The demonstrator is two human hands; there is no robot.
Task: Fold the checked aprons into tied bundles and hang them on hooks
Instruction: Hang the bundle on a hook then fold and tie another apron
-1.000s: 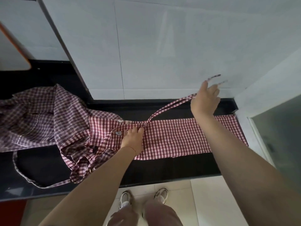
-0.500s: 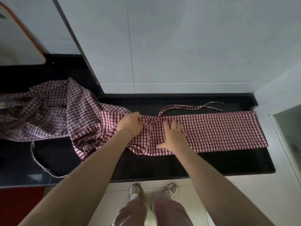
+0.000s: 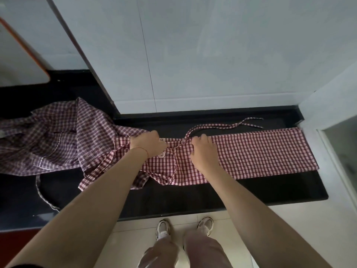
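A red-and-white checked apron [image 3: 260,151], folded into a long strip, lies along the black counter [image 3: 212,196]. Its thin strap [image 3: 228,125] loops out behind the strip toward the wall. My left hand [image 3: 148,144] grips the bunched cloth at the strip's left end. My right hand [image 3: 204,149] has curled fingers on the cloth where the strap starts, a short way to the right. A second, darker checked apron [image 3: 48,138] lies crumpled on the counter at the left, with a strap [image 3: 42,194] trailing over the front.
White tiled wall [image 3: 212,64] rises right behind the counter, and a white side wall [image 3: 328,97] closes it off at the right. A white board with an orange rim [image 3: 21,60] leans at the far left. My shoes [image 3: 164,227] stand on pale floor tiles below.
My right hand let go of the strap it had pulled up and out, and the strap now lies on the counter. That hand came down onto the cloth beside my left hand.
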